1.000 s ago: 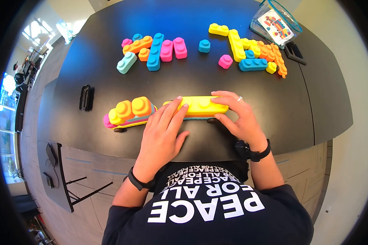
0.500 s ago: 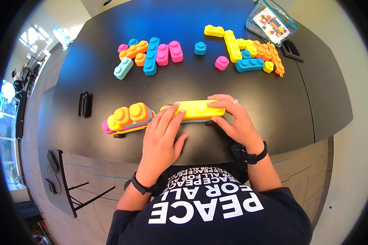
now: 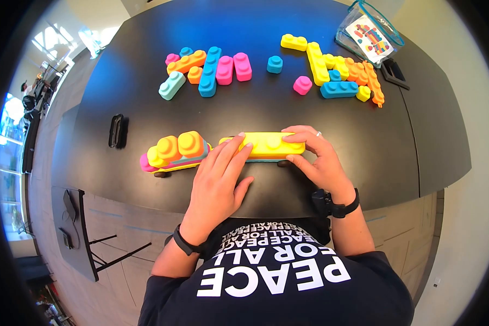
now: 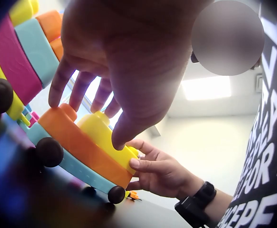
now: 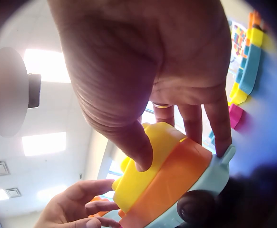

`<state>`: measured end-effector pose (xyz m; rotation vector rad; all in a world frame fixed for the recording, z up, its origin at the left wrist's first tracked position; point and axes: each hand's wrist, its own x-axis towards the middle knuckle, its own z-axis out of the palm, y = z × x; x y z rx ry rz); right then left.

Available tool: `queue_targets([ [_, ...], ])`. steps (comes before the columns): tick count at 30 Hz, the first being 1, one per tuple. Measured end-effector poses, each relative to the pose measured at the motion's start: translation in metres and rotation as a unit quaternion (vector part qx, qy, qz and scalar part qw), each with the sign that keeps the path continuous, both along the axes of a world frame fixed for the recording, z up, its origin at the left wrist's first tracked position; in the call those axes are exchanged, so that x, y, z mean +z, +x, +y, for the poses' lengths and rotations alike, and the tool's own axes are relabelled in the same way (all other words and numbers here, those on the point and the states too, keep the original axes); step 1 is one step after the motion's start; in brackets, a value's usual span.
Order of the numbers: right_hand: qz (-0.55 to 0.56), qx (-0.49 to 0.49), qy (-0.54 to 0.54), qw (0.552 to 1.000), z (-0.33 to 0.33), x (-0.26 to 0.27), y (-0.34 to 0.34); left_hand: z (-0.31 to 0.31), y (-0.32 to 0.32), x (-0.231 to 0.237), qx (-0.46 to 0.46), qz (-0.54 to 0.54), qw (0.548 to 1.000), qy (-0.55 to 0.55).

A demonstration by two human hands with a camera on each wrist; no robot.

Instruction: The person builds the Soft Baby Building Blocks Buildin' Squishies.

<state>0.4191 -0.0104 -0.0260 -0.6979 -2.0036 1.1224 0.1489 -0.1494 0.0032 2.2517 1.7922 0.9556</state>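
Note:
A long yellow block [image 3: 269, 144] tops a wheeled car near the table's front, over an orange block [image 4: 81, 142] and a light blue base [image 4: 83, 170] with dark wheels. My right hand [image 3: 321, 163] grips the yellow block's right end between thumb and fingers. The fingers of my left hand [image 3: 217, 176] lie fairly straight on the car's left part, fingertips on its top. Left of it stands a second wheeled car [image 3: 187, 161], with orange and yellow blocks on top; in the left wrist view the two cars meet end to end. The left hand partly hides that joint in the head view.
Loose blocks lie farther back: a blue one [image 3: 209, 71] among several at left, a yellow one [image 3: 317, 63] among several at right. A clear bag [image 3: 369, 38] with a picture card stands at back right, beside a black tray [image 3: 395, 75]. A black object [image 3: 116, 131] lies at left.
The head view has shifted slightly. Both hands keep nearly the same hold on the car, and the blocks on the table show no clear movement of their own.

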Motion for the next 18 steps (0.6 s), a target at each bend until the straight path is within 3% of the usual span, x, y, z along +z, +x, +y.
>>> queue_targets([
  [8, -0.022, 0.022, 0.020, 0.999, 0.004, 0.008, 0.001, -0.002, 0.004, -0.003, 0.005, -0.012, 1.000, 0.006],
  [10, -0.105, 0.039, 0.093, 0.989, 0.014, 0.038, 0.008, -0.003, 0.003, -0.004, 0.004, -0.012, 1.000, 0.009],
  [12, -0.162, 0.041, 0.190, 0.968, 0.042, 0.058, 0.012, -0.005, 0.003, -0.004, 0.002, -0.010, 1.000, 0.007],
  [15, -0.201, 0.014, 0.212, 0.956, 0.095, 0.080, -0.001, -0.005, 0.003, -0.003, 0.001, -0.012, 1.000, 0.001],
  [18, -0.282, 0.006, 0.209, 0.936, 0.152, 0.070, -0.022, -0.007, 0.004, -0.004, 0.002, -0.008, 1.000, -0.003],
])
